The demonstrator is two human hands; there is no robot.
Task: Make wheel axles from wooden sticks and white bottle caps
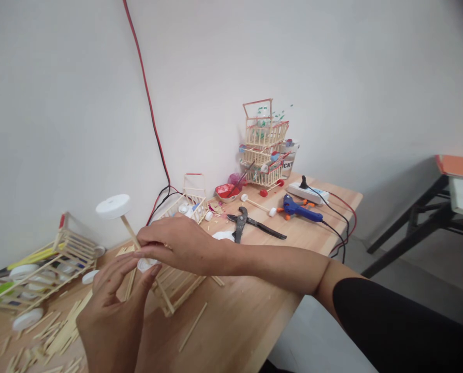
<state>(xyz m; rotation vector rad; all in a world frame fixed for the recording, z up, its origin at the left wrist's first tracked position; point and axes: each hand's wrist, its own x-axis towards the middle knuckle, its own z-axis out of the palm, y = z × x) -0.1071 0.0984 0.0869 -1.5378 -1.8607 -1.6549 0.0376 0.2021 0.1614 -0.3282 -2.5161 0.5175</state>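
My left hand (117, 295) pinches a white bottle cap (144, 266) between thumb and fingers. From that cap a thin wooden stick (129, 229) rises at a slant to a second, larger-looking white cap (113, 206) at its upper end. My right hand (188, 243) has its fingers closed around the lower part of the stick, just above the held cap. Below my hands lies a basket-like frame of wooden sticks (169, 305), partly hidden by them. Another stick axle (258, 205) with a white cap at each end rests on the table.
A stick cart (76, 254) with caps stands left, near loose sticks (60, 331). Behind are a smaller cart (194, 197), a red paint dish (227, 191) and stacked carts (264, 150). Black cutters (241, 225), a blue glue gun (303, 211) and a power strip (309, 192) lie right.
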